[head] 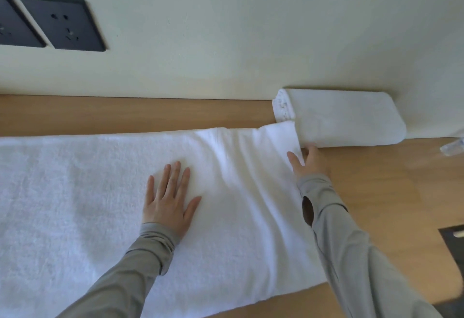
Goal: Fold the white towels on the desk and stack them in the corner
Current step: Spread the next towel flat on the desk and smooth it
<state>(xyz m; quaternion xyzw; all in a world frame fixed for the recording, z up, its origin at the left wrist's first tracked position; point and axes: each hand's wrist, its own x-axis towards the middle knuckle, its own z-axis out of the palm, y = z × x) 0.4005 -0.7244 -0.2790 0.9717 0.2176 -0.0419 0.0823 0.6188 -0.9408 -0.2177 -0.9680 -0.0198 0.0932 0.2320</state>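
Note:
A large white towel [100, 192] lies spread flat across the wooden desk [389, 192], reaching from the left edge of view to past the middle. My left hand [169, 199] presses flat on it with fingers straight and spread. My right hand [307, 160] pinches the towel's far right corner: the thumb lies on top and the fingers go under the edge. A folded white towel [346, 119] sits against the wall at the back right, just beyond my right hand.
Two dark wall sockets [62, 24] are set in the pale wall at the upper left. A clear plastic object [452, 145] lies at the right edge of the desk. A dark item [452, 242] sits at the lower right.

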